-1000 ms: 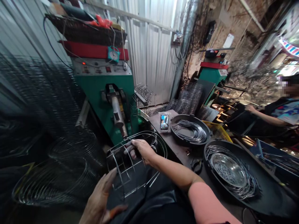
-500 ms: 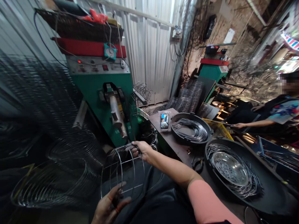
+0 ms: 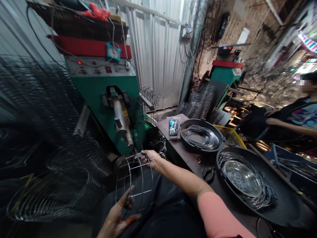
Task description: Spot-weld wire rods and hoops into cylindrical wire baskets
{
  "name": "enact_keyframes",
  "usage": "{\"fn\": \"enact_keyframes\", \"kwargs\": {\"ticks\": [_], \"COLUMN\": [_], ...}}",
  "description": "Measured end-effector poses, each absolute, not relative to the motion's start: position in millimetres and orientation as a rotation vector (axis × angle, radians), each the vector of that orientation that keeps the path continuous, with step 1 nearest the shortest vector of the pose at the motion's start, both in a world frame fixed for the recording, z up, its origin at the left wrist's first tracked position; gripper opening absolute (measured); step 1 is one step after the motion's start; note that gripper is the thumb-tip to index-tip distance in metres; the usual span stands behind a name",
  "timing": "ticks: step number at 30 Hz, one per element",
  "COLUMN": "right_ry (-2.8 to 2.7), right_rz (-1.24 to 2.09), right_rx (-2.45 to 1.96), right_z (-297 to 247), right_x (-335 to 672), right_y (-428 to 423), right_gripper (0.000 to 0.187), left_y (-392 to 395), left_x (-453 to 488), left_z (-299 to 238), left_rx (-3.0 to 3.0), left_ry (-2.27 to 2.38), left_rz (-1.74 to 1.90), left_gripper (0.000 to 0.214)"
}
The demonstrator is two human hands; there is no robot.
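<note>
A round cage of thin, shiny metal wire (image 3: pixel 142 192), with curved rings joined by straight rods, is held over my lap. My right hand (image 3: pixel 150 158) is closed on its upper edge, just under the tip of the machine's cylindrical arm (image 3: pixel 120 117). Lower down, my left hand (image 3: pixel 121 211) has its fingers curled at a near ring, with the thumb standing apart from them. Dark stains mark the fingertips. The green machine (image 3: pixel 97 96) with a red top stands directly in front, a red light lit on its panel.
Stacked wire rings (image 3: pixel 56 198) fill the left side. On the bench at right are a phone (image 3: pixel 173 128), pliers (image 3: pixel 208 174), a black pan of wire rings (image 3: pixel 201 137), and a larger pan (image 3: pixel 289 201) holding a metal bowl (image 3: pixel 244 178). Another person (image 3: pixel 297 115) sits at far right.
The cage has turned and its left edge has shifted right. My left hand has moved slightly right with it; my right hand stays near the machine arm. The other person's arm has drawn back.
</note>
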State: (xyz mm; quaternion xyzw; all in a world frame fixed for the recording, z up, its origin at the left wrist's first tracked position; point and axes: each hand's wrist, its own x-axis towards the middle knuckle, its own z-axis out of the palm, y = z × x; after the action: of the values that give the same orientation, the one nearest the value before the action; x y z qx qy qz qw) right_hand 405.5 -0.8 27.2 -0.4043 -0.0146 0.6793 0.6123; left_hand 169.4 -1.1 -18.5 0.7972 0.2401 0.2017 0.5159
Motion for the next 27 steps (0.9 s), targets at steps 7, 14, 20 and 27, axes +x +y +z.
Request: {"fn": "enact_keyframes", "kwargs": {"ticks": [7,14,20,27], "right_ry": [-0.084,-0.528,-0.815,-1.005], "right_rz": [1.581,1.310,0.862,0.775], "right_rx": [-1.018,-1.330,-1.433,-1.652], "right_z": [26.0,39.3,36.2,6.1], "right_x": [405.6,445.4,510.9,532.6], "right_y": [3.7,-16.6,-72.8,-84.7], "right_gripper": [0.030,0.029,0.020,0.028], "left_y": [3.1,8.2,23.4,33.5], "left_x": [167.3,177.0,194.8,205.9], "left_z": [-53.1,-30.6,-0.1,1.3], "left_rx": [1.773,1.302,0.935,0.851], "left_ry": [0.626,0.749,0.790,0.788], "left_rz": [0.488,0.632,0.781,0.805], "left_gripper": [0.049,0.056,0.051,0.055]}}
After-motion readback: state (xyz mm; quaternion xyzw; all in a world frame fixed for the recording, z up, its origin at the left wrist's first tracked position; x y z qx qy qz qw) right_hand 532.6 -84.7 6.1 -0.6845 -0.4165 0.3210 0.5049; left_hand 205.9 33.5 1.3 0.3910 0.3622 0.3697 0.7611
